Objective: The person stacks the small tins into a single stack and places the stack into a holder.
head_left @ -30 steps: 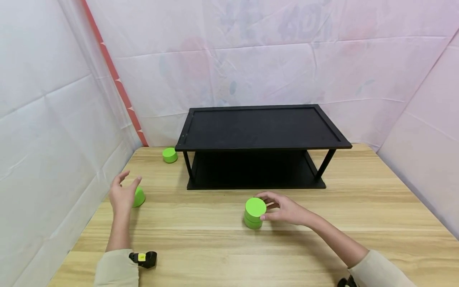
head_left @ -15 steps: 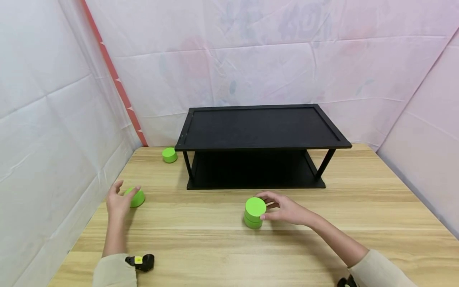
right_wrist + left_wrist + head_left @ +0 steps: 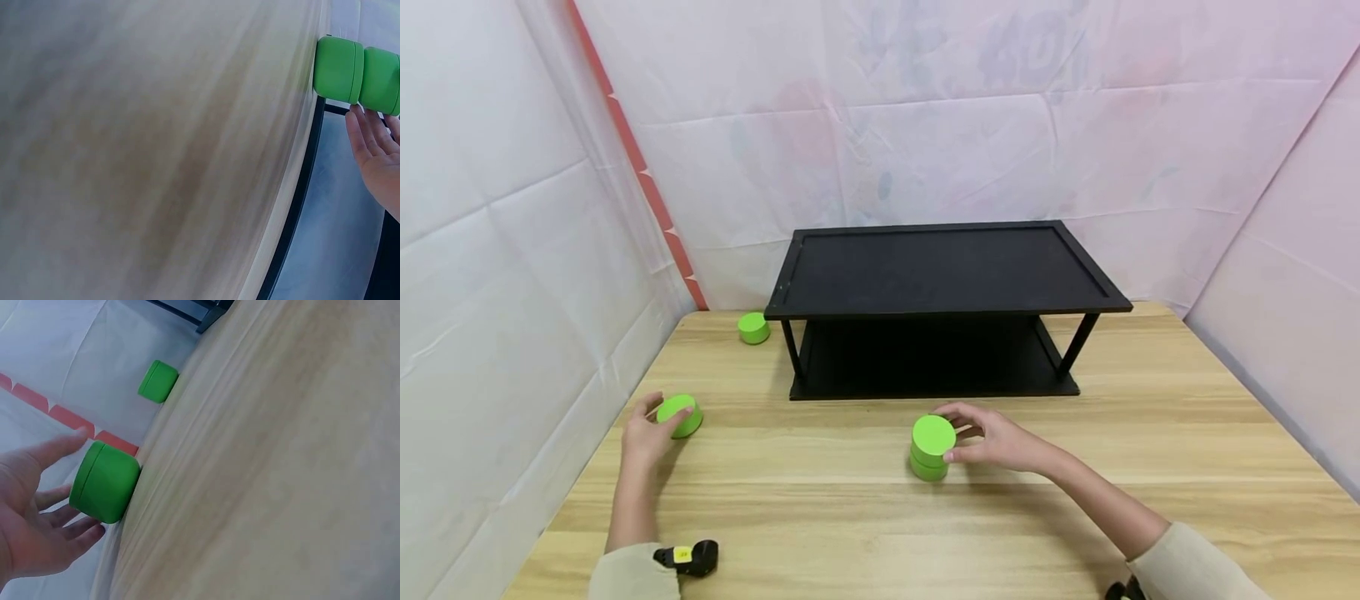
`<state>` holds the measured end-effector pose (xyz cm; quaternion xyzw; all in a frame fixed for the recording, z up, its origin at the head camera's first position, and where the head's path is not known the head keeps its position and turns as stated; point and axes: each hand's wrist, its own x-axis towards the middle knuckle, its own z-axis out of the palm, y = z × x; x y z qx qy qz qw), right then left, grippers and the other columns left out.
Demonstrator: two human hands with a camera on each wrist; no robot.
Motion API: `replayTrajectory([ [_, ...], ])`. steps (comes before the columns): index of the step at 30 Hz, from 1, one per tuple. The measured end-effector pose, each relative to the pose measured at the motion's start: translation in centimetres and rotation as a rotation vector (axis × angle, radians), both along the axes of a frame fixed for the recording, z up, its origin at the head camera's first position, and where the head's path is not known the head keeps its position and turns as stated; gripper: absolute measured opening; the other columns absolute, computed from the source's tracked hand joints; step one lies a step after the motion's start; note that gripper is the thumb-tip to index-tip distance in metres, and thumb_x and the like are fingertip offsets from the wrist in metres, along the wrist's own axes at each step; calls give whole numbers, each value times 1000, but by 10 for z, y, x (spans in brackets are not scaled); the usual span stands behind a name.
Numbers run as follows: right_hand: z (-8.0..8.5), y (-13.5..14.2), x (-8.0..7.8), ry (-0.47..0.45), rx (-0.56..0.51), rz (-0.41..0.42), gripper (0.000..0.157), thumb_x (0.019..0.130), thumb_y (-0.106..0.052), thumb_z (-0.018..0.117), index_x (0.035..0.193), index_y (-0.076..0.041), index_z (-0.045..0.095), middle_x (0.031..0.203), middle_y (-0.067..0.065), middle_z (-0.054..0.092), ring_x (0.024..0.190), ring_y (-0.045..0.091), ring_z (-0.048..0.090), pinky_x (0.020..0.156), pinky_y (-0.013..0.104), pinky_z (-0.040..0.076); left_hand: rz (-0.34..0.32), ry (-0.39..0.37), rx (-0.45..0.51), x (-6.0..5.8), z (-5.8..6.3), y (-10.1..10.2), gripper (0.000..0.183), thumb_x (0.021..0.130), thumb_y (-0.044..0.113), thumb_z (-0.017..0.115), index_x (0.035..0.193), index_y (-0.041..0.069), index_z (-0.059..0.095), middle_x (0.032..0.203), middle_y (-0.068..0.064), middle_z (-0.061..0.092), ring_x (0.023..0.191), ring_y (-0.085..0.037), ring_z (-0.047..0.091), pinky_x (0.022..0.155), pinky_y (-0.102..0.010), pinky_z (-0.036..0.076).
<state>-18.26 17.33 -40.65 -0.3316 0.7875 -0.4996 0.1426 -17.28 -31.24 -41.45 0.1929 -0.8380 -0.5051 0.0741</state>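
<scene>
Left hand (image 3: 651,432), fingers (image 3: 59,515) spread, cups the near-left green puck (image 3: 679,414), not yet gripping. Right hand (image 3: 992,437) pinches the stack's top puck (image 3: 933,436). I'd close the left fingers squarely on its sides before lifting.

Soft, even light fills the head view — the white sheeting (image 3: 490,250) and pale wooden table (image 3: 865,517) read bright without glare, only faint shadows lie under the right hand (image 3: 1000,442) and beside the stacked green pucks (image 3: 932,447), and the lower level of the black shelf (image 3: 940,275) sinks into near-featureless dark. Straight edges bow slightly toward the frame's borders. The left wrist view is fairly sharp on the green puck (image 3: 105,481) while the left hand (image 3: 31,519) at the edge goes soft, and the right wrist view is worst — its wood grain (image 3: 156,150) smears into streaks, though the green stack (image 3: 356,70) stays crisp.
</scene>
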Motion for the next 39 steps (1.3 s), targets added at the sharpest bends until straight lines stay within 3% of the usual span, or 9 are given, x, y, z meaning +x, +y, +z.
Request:
replayTrajectory([
  [5,-1,0,1,7,0,-1,52,80,-20,73,125,-4,50,116,6,56,105,27,53,89,38,45,-52,-33,-22,2,-1,1,75,87,15,62,141,-8,16,143,-30,18,127,-45,23,102,-49,25],
  [17,-2,0,-1,8,-6,6,52,80,-19,73,125,-4,50,116,6,56,105,28,53,89,38,45,-17,7,69,3,-11,-2,78,86,9,65,143,-7,15,142,-30,21,128,-41,25,104,-45,25],
  [39,0,0,1,-3,-4,3,53,80,-19,74,124,-3,50,116,6,55,105,27,53,89,37,45,3,12,7,7,-9,1,74,84,9,67,137,-12,20,133,-35,30,125,-43,31,102,-47,28],
])
